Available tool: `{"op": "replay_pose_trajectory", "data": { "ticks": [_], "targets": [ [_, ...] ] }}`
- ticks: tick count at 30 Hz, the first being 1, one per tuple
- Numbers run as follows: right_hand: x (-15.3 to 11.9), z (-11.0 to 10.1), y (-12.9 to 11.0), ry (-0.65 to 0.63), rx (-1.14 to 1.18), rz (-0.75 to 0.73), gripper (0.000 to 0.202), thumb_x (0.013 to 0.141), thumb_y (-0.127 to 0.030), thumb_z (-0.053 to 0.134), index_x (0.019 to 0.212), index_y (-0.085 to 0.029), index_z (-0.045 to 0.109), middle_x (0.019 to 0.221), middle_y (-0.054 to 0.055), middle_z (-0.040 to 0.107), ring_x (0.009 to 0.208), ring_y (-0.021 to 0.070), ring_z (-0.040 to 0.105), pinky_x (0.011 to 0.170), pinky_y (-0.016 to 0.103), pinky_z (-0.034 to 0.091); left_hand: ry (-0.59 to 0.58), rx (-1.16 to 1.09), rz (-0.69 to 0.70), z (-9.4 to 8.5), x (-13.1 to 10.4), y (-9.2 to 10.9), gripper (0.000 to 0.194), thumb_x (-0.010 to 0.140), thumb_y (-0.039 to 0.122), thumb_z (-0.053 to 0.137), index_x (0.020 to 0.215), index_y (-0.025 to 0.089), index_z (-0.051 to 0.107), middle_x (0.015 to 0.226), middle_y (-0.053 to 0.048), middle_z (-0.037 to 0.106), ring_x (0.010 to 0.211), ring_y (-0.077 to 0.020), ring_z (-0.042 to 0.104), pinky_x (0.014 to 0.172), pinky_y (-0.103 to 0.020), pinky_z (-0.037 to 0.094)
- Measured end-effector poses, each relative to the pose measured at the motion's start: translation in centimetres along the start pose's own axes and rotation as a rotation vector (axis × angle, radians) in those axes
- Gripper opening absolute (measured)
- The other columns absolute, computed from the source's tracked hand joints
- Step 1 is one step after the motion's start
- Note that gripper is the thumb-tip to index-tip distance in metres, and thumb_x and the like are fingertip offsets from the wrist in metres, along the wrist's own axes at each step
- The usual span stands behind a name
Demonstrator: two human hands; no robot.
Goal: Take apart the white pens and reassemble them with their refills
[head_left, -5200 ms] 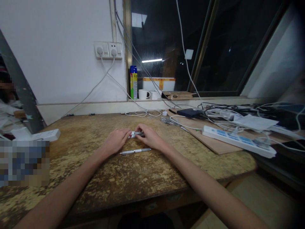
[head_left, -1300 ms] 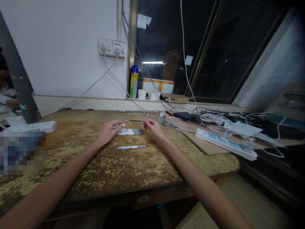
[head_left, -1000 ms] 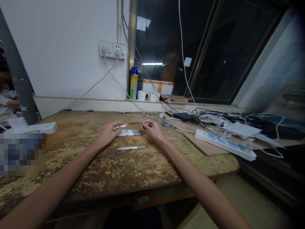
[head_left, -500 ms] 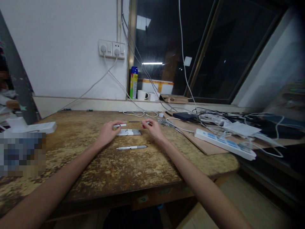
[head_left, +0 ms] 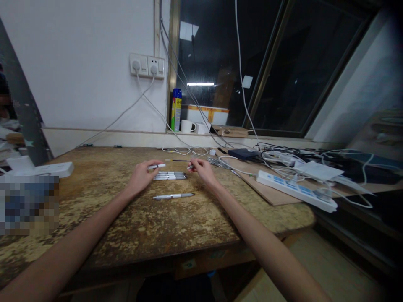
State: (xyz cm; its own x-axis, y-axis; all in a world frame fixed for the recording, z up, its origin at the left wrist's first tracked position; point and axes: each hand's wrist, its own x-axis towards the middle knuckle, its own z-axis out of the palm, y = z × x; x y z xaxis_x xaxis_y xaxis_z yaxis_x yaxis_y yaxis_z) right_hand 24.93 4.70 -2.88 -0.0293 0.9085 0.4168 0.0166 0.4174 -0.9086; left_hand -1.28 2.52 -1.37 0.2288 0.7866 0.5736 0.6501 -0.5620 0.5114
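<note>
My left hand [head_left: 142, 175] is closed on a white pen barrel [head_left: 157, 166] that points right. Opposite it, my right hand [head_left: 201, 168] has its fingers pinched together. A thin pen refill [head_left: 179, 160], dark with a clear left end, reaches from these fingers toward the left hand, its left end free. A small greyish piece [head_left: 189, 167] shows at the right fingertips, too small to make out. Several white and grey pens [head_left: 170, 175] lie side by side just below the hands. Nearer to me lies a single pen [head_left: 174, 196], apart from the others.
The worn wooden table [head_left: 151, 226] carries a white power strip [head_left: 296, 191] and tangled cables on a brown board [head_left: 252, 180] at right. Another power strip [head_left: 56, 169] stands at left. A spray can [head_left: 176, 110] and a white mug [head_left: 188, 126] stand on the sill.
The refill's left end has come away from my left fingers. My right hand has turned slightly, with the small greyish piece now showing lower at its fingertips. The pens on the table stay put.
</note>
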Motion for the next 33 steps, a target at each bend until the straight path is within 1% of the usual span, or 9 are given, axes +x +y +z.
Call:
{"op": "replay_pose_trajectory", "data": {
  "ticks": [7,10,13,17,21,24,27,30,33],
  "targets": [
    [0.11,0.03,0.13,0.006,0.027,0.001,0.050,0.079,-0.065,0.063,0.069,-0.016,0.064,0.068,0.006,0.067,0.058,0.0151,0.060,0.060,0.027,0.048,-0.021,0.009,-0.003,-0.18,-0.02,0.41,0.036,0.092,0.039,0.055,0.118,0.024,0.075,0.117,-0.005,0.076,0.083,-0.0237,0.070,0.087,-0.036,0.052],
    [0.12,0.01,0.20,0.006,0.024,0.000,0.051,0.079,-0.065,0.063,0.068,-0.016,0.064,0.064,0.005,0.065,0.055,0.0144,0.058,0.058,0.027,0.046,-0.019,-0.009,-0.005,-0.15,-0.08,0.59,0.036,0.092,0.040,0.055,0.117,0.024,0.075,0.118,-0.005,0.075,0.088,-0.0242,0.070,0.085,-0.035,0.053],
    [0.09,-0.09,0.18,-0.004,0.016,0.006,0.051,0.081,-0.065,0.062,0.067,-0.016,0.063,0.063,0.005,0.064,0.054,0.0141,0.057,0.057,0.027,0.044,-0.017,-0.046,-0.007,-0.04,-0.10,0.62,0.036,0.093,0.043,0.055,0.117,0.025,0.075,0.119,-0.005,0.075,0.097,-0.0254,0.070,0.089,-0.035,0.052],
    [-0.07,-0.16,-0.14,-0.049,0.043,-0.020,0.048,0.081,-0.063,0.065,0.070,-0.016,0.065,0.069,0.005,0.066,0.059,0.0143,0.059,0.062,0.027,0.047,-0.004,-0.065,-0.013,0.07,-0.02,0.39,0.038,0.093,0.049,0.055,0.114,0.025,0.075,0.116,-0.005,0.076,0.103,-0.0266,0.069,0.093,-0.035,0.051],
    [-0.23,0.02,-0.54,-0.085,0.048,-0.025,0.045,0.078,-0.063,0.068,0.074,-0.017,0.067,0.075,0.006,0.069,0.066,0.0158,0.061,0.068,0.028,0.051,-0.017,-0.036,-0.021,-0.02,0.04,0.14,0.038,0.093,0.049,0.055,0.113,0.025,0.076,0.115,-0.005,0.076,0.104,-0.0277,0.069,0.095,-0.036,0.050],
    [-0.19,0.13,-0.57,-0.075,0.027,-0.039,0.044,0.075,-0.061,0.071,0.078,-0.017,0.069,0.079,0.006,0.070,0.071,0.0170,0.063,0.072,0.029,0.052,-0.034,-0.013,-0.028,-0.13,0.05,0.04,0.038,0.092,0.049,0.056,0.116,0.026,0.076,0.116,-0.005,0.076,0.105,-0.0287,0.069,0.097,-0.038,0.049],
    [-0.06,0.08,-0.37,-0.054,-0.009,-0.067,0.042,0.075,-0.058,0.072,0.080,-0.017,0.071,0.078,0.006,0.070,0.071,0.0171,0.063,0.074,0.030,0.052,-0.044,-0.024,-0.024,-0.17,0.10,-0.03,0.039,0.092,0.048,0.056,0.116,0.025,0.076,0.117,-0.006,0.076,0.107,-0.0285,0.069,0.099,-0.038,0.049],
    [0.09,-0.05,-0.16,-0.029,-0.034,-0.092,0.038,0.075,-0.054,0.073,0.084,-0.017,0.071,0.076,0.005,0.070,0.070,0.0169,0.063,0.073,0.030,0.051,-0.054,-0.040,-0.039,-0.15,0.17,-0.11,0.038,0.092,0.048,0.056,0.114,0.025,0.076,0.117,-0.007,0.076,0.105,-0.0282,0.070,0.096,-0.038,0.050],
    [0.20,-0.12,-0.10,-0.007,-0.033,-0.086,0.035,0.073,-0.049,0.075,0.086,-0.017,0.072,0.074,0.005,0.070,0.068,0.0170,0.063,0.070,0.029,0.051,-0.046,-0.036,-0.053,-0.08,0.20,-0.22,0.039,0.092,0.049,0.055,0.114,0.024,0.076,0.115,-0.007,0.076,0.103,-0.0283,0.070,0.095,-0.038,0.050]
  ]
}}
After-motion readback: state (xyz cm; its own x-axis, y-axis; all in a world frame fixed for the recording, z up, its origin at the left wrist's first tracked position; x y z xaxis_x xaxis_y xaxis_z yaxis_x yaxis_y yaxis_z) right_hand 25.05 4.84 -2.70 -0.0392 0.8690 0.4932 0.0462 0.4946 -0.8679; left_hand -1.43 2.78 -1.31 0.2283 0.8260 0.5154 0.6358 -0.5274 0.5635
